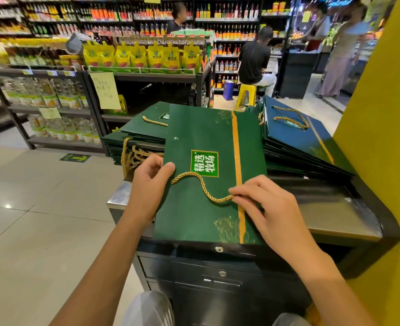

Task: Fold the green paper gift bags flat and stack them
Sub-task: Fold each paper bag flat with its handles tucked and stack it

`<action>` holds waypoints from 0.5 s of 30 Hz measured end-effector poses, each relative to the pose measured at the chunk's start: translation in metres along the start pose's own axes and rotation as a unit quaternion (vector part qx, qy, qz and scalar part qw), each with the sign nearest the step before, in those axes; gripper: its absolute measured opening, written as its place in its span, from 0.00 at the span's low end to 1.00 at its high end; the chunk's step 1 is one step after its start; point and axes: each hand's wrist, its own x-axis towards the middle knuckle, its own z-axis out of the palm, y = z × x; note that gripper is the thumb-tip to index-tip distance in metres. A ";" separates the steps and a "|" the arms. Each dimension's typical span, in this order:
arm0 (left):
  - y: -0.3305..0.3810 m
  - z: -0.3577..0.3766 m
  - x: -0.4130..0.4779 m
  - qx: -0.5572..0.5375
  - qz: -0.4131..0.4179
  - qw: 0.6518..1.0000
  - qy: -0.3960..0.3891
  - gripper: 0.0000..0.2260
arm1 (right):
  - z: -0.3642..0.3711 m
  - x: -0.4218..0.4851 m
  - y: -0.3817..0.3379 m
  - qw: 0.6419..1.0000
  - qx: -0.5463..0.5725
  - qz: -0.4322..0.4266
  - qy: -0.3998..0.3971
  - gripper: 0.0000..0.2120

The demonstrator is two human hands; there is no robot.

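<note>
Left hand [150,184] grips the left edge of the green bag [194,128]: thumb pressed on the top face, fingers curled underneath. Right hand [272,208] rests on the bag's lower right area, fingers bent, with the fingertips pinching the cord handle [203,187] where it meets the orange stripe [237,149].

The bag lies flat, rectangular, of smooth matte paper, on the near part of the cabinet top [330,212], its front edge overhanging slightly. The cord is twisted gold rope, curving in a loose S across the face. A small metal eyelet [176,138] sits near the upper left corner. A square green label [204,163] with white characters is printed at centre; faint gold line ornament marks both ends of the stripe.

Behind the bag, a left stack [142,128] of flattened bags lies level, cords hanging off its near edge. A right stack [295,137] is fanned and tilted, its top face glossy. The cabinet top is brushed sheet metal; the black drawers [217,278] below carry round locks.
</note>
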 end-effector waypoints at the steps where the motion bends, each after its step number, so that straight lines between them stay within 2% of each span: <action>1: 0.001 -0.001 -0.001 0.005 -0.001 1.000 -0.005 0.09 | 0.002 0.006 0.001 1.000 0.003 -0.007 0.010 0.08; 3: 0.004 -0.004 -0.006 0.009 -0.006 1.000 -0.010 0.10 | 0.006 0.018 0.002 0.999 0.022 -0.010 0.025 0.09; 5: 0.006 -0.007 -0.012 0.018 -0.007 1.000 -0.014 0.11 | 0.011 0.028 0.000 0.995 0.086 0.024 0.034 0.11; 9: 0.004 -0.015 -0.025 0.072 0.005 0.997 -0.037 0.12 | 0.029 0.052 -0.005 0.976 0.197 0.084 0.039 0.07; 15: 0.001 -0.021 -0.032 0.107 0.016 0.991 -0.073 0.13 | 0.052 0.090 -0.017 0.971 0.226 0.080 0.004 0.05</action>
